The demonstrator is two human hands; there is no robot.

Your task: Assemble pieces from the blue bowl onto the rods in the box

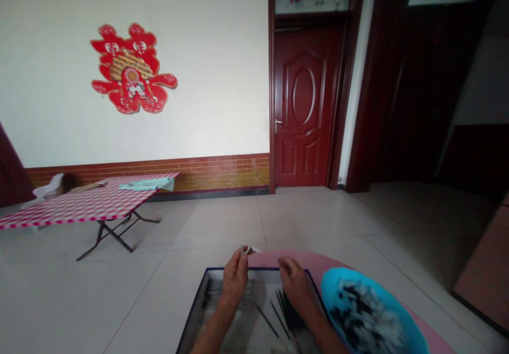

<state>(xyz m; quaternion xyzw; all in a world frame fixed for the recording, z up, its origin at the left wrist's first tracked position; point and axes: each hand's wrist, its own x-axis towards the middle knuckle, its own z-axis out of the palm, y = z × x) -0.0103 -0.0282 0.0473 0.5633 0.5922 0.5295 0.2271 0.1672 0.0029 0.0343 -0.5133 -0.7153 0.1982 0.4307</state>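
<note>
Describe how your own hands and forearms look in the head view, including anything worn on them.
Both the left hand and the right hand are bare, without gloves. No sleeve covers the visible forearms. The dim, soft picture leaves any small ring or marking unclear.

Red door (303, 105), checkered table (85, 203), red wall decoration (133, 70)

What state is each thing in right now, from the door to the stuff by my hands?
Red door: closed
Folding table: legs unfolded
Pale green cloth: spread on the folding table
Shallow box: open
Blue basin: holding black and whitish pieces
Left hand: pinching a small pale piece
Right hand: fingers curled
</note>
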